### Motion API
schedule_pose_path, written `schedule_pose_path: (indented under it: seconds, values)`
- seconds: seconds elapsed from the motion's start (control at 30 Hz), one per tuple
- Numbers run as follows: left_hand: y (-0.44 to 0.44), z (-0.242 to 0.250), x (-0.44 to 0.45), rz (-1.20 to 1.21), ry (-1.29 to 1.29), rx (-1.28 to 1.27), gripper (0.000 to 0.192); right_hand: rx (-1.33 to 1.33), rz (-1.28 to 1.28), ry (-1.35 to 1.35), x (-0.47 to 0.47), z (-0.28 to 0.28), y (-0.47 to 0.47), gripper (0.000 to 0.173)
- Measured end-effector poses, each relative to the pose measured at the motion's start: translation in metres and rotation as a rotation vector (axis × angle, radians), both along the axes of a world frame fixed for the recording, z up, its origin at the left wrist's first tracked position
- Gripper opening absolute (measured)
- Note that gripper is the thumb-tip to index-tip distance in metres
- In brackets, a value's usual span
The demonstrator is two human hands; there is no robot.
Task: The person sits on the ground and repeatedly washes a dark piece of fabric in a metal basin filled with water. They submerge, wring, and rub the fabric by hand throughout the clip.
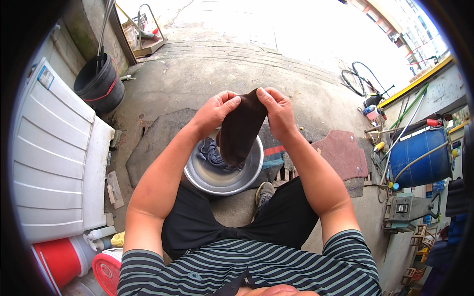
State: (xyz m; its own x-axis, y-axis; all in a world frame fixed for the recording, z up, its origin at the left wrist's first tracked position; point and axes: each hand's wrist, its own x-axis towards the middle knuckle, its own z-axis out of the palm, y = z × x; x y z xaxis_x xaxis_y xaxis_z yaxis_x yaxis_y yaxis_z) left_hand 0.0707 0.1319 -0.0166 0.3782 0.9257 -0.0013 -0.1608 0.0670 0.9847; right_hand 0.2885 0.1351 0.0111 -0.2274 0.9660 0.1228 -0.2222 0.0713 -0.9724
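A dark brown cloth piece, perhaps a sock (pixel 242 129), hangs stretched between both hands. My left hand (pixel 218 107) pinches its upper left corner between thumb and fingers. Its upper right corner is gripped by my right hand (pixel 276 107). Below hangs the cloth's lower end, over a round metal basin (pixel 261 151) on the ground between my knees. Cloudy water (pixel 211 177) stands in the basin, and a wet blue-grey cloth (pixel 211 152) lies in it at the left. The brown cloth hides part of the basin.
Dark mats and a reddish mat (pixel 340 153) lie around the basin. At left stand a white ribbed plastic casing (pixel 52 159) and a black bucket (pixel 103 88); red buckets (pixel 61 261) are at lower left. A blue barrel (pixel 420 157) and a metal bench vise (pixel 411 209) are at right.
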Motion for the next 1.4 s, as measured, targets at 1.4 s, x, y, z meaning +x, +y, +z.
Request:
schedule_pose_path:
  seconds: [1.4]
  values:
    - [0.003,0.003,-0.007,-0.003,-0.082,-0.063,0.027,0.177,0.167,-0.353,-0.006,-0.012,0.000,0.029]
